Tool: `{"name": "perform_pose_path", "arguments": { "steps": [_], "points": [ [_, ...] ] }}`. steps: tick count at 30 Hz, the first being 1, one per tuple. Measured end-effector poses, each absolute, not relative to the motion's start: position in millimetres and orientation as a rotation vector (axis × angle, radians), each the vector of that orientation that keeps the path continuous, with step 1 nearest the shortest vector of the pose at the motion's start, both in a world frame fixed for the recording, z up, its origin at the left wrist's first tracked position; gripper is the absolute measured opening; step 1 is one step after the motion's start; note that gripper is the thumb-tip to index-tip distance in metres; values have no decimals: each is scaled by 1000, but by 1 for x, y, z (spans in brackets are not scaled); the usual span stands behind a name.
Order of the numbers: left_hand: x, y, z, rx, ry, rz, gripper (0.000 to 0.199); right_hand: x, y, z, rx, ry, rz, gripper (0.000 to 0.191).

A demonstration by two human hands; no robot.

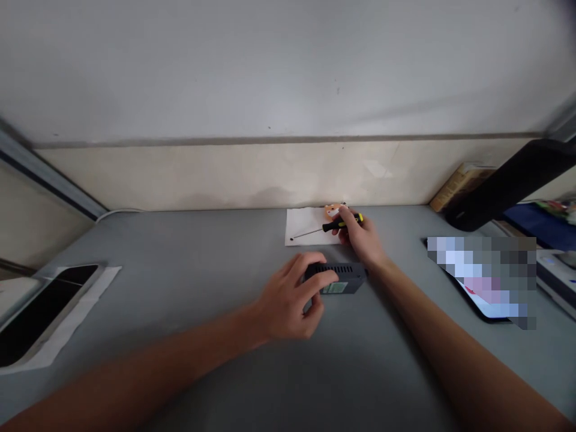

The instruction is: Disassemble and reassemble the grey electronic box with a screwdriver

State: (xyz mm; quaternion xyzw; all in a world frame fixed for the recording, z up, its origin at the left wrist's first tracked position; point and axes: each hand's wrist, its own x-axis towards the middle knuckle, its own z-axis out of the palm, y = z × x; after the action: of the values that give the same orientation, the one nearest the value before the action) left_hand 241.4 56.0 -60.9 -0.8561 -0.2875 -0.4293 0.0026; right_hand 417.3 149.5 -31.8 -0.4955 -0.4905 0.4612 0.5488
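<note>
My left hand [299,294] is closed around the left end of a dark box-shaped device [353,281] with a row of slots and a pale green label. In my right hand [357,234] is a screwdriver [333,225] with a black and yellow handle. Its thin shaft points left over a white sheet of paper [299,219]. A tiny dark piece [291,239], too small to name, shows at the screwdriver's tip. Just behind my right fingers, a small orange and white object [332,210] sits on the paper, partly hidden.
On the left, a black-screened tablet-like device [49,309] lies on white paper. A tablet [490,288] with a blurred-out lit screen lies to the right. Beyond it stand a dark cylinder [508,186] and a yellowish box [461,183]. A pale wall [225,174] bounds the grey table [202,252].
</note>
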Motion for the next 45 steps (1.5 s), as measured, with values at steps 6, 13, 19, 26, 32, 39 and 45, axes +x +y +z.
{"name": "perform_pose_path", "arguments": {
  "steps": [6, 13, 19, 26, 32, 39, 45],
  "points": [
    [239, 56, -63, -2704, -836, -1231, 47, 417, 150, -34, -1186, -1193, 1093, 44],
    [237, 57, -55, -2957, -969, -1261, 47, 420, 153, -33, -1178, -1125, 1070, 48],
    [236, 61, -48, -3061, -1174, -1324, 42, 425, 156, -30, -1254, -1063, 1022, 46],
    [240, 69, -58, -2985, -1261, -1187, 33, 428, 155, -27, -1211, -1007, 971, 39],
    [243, 65, -57, -2825, -1374, -1141, 35, 430, 157, -25, -1238, -962, 934, 36],
    [244, 59, -55, -2859, -1441, -1026, 65, 434, 159, -26, -1245, -937, 911, 36],
    [242, 61, -56, -2815, -1470, -1301, 57, 436, 161, -24, -1260, -863, 940, 34]
  ]
}}
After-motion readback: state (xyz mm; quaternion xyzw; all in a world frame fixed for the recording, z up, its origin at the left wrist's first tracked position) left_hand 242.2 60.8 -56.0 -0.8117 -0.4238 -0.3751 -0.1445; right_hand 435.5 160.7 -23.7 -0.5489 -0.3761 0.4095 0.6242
